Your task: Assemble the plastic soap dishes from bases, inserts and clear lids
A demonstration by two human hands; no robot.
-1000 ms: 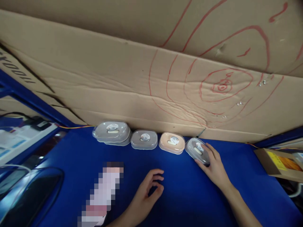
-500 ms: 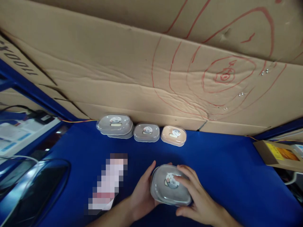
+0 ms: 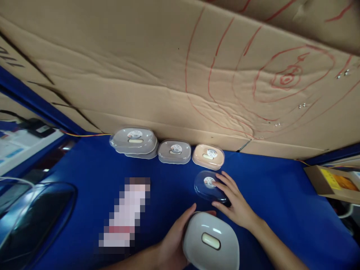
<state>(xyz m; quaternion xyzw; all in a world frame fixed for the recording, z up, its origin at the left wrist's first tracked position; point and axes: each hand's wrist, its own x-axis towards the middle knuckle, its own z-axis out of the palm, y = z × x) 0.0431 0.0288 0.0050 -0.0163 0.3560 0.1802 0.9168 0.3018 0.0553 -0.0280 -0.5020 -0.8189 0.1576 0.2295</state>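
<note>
One glossy, round-cornered grey plastic box [image 3: 222, 258] with a cream oval inset [image 3: 210, 241] in its top is nearest, tilted toward the camera in the left hand [image 3: 176, 242], whose grip is closed around its left side, thumb along the upper edge. Just beyond, the right hand [image 3: 239, 206] grasps a clear domed plastic cover [image 3: 204, 192] by its right side, fingers over the top by a round white sticker [image 3: 209, 182] and thumb at the near edge; cover and box are apart. To handle the pair well, I would judge, the left hand should stay firm without squeezing the box out of shape, while the right keeps the thin cover level and its rim clear of the box. The left fingers are mostly hidden behind the box, the frame cuts off its near edge, and I cannot tell whether the cover touches the blue bench [image 3: 168, 187]. Left of the hands, a pinkish, upright-lying oblong [image 3: 123, 213] is blurred into blocks and cannot be identified; the dark, glossy flat device [image 3: 36, 221] beyond its left side is partly lost in glare. Farther back stand a covered peach plastic box [image 3: 201, 159], a covered grey plastic box [image 3: 165, 155] and a stack of two grey plastic boxes [image 3: 120, 144], the lower one largely hidden, before a creased brown cardboard wall [image 3: 135, 82] cut off at the top.
</note>
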